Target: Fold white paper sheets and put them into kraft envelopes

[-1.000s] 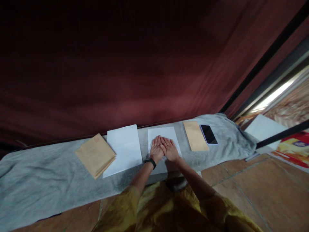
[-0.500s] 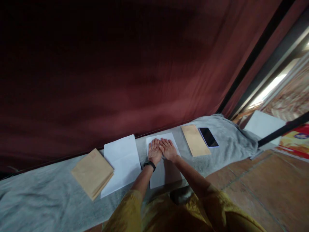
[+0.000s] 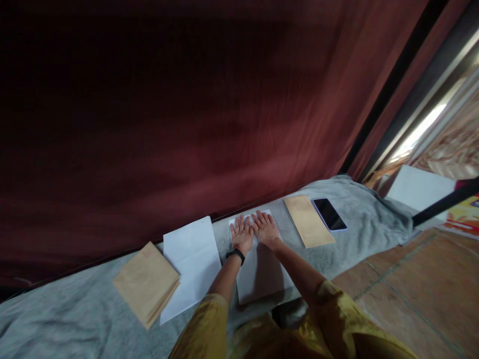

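Note:
A white sheet of paper (image 3: 258,276) lies in front of me on a grey cloth. Both my hands rest flat near its far end, side by side. My left hand (image 3: 243,235), with a black band on the wrist, has its fingers stretched out on the paper. Close by on the right, my right hand (image 3: 266,229) also lies palm down with fingers spread. To the left is a stack of white paper (image 3: 192,264), partly covered by a pile of brown envelopes (image 3: 145,281). A single brown envelope (image 3: 309,222) lies right of my hands.
Beside the single envelope lies a phone (image 3: 330,214), its screen dark. The grey cloth (image 3: 67,309) covers a long, narrow surface along a dark red curtain (image 3: 224,124). A black pole (image 3: 445,202) crosses at the right, above the tiled floor (image 3: 404,284).
My hands have spread slightly apart at the far end of the sheet, fingers more open. The camera view has shifted a little, so the items appear slightly lower.

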Tool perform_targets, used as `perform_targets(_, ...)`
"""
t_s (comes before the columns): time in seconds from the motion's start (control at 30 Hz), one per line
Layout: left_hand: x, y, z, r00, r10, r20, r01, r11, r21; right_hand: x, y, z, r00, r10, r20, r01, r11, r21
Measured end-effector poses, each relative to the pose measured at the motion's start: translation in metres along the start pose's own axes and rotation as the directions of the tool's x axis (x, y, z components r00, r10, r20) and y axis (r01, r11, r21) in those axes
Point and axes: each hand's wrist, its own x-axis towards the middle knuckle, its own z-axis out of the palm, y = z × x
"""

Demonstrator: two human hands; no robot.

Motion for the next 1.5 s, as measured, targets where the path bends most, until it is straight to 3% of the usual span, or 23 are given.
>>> perform_targets(0.33, 0.003, 0.004, 0.002, 0.997, -0.074, 0.011, 0.073, 0.997, 0.035, -0.006, 0.018, 0.008, 0.986, 0.153, -0.059, -0.155, 0.987, -0.031)
perform_targets(0.63, 0.004, 0.007, -0.001, 0.994, -0.106, 0.018, 0.106, 0.994, 0.033, -0.028, 0.031, -0.005, 0.958, 0.263, -0.109, -0.27, 0.961, -0.056)
perform_targets(0.77, 0.004, 0.007, 0.0, 0.995, -0.097, -0.011, 0.097, 0.994, 0.046, -0.059, 0.02, -0.013, 0.962, 0.224, -0.159, -0.238, 0.968, -0.079)
perform_targets(0.97, 0.003, 0.007, -0.001, 0.997, -0.073, -0.03, 0.074, 0.996, 0.041, -0.128, -0.019, -0.015, 0.992, -0.072, -0.103, 0.066, 0.996, -0.059)
perform_targets(1.13, -0.004, 0.002, -0.004, 0.999, -0.015, -0.049, 0.015, 1.0, 0.016, -0.154, -0.02, -0.021, 0.991, 0.035, -0.129, -0.047, 0.995, -0.088)
perform_targets(1.27, -0.021, -0.011, -0.007, 0.995, 0.026, -0.092, -0.026, 1.0, 0.0, -0.162, -0.002, -0.026, 0.989, 0.054, -0.137, -0.073, 0.988, -0.134)
perform_targets(1.37, -0.049, -0.016, -0.008, 0.988, 0.003, -0.152, -0.002, 1.0, 0.003, -0.168, 0.008, -0.026, 0.988, 0.064, -0.143, -0.085, 0.985, -0.15)
perform_targets(1.43, -0.076, -0.009, -0.007, 0.978, 0.01, -0.208, -0.009, 1.0, 0.007, -0.171, 0.01, -0.026, 0.986, 0.066, -0.15, -0.089, 0.984, -0.154)
perform_targets(1.5, -0.106, 0.006, -0.003, 0.97, 0.105, -0.221, -0.105, 0.994, 0.012, -0.173, 0.01, -0.025, 0.986, 0.061, -0.154, -0.086, 0.983, -0.16)
